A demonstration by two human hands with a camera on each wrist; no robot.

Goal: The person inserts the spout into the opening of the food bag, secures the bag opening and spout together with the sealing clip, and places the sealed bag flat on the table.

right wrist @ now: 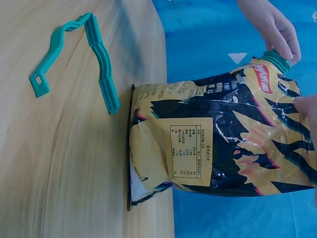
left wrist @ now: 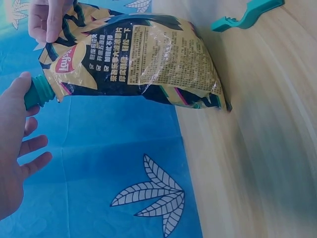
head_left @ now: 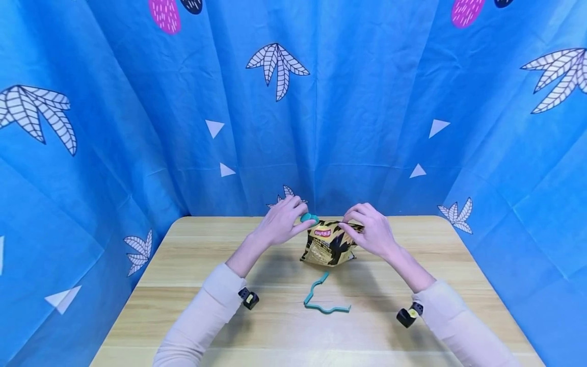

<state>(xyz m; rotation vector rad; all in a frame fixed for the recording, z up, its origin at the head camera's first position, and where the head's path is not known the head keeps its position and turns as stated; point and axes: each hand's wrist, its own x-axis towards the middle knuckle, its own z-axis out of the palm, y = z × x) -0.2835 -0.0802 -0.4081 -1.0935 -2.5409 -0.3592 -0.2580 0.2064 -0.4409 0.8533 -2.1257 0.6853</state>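
Note:
A gold-and-black Lay's chip bag [head_left: 323, 250] stands upright near the table's back edge, its printed back panel showing in the left wrist view. At the top left corner of the bag, my left hand [head_left: 283, 220] pinches a small green ribbed screw-thread spout [left wrist: 38, 92] between thumb and fingers. The spout's end meets the bag's top edge, and its far side is hidden by the fingers. My right hand [head_left: 372, 230] pinches the bag's top edge on the other side. In front of the bag lies a green hinged bag clip [head_left: 312, 300], spread open in a V.
The wooden table [head_left: 192, 285] carries the bag and the clip. Behind it and at both sides hangs a blue curtain [head_left: 357, 127] with leaf prints, close to the table's back edge. Small black cameras [head_left: 249, 298] sit on both wrists.

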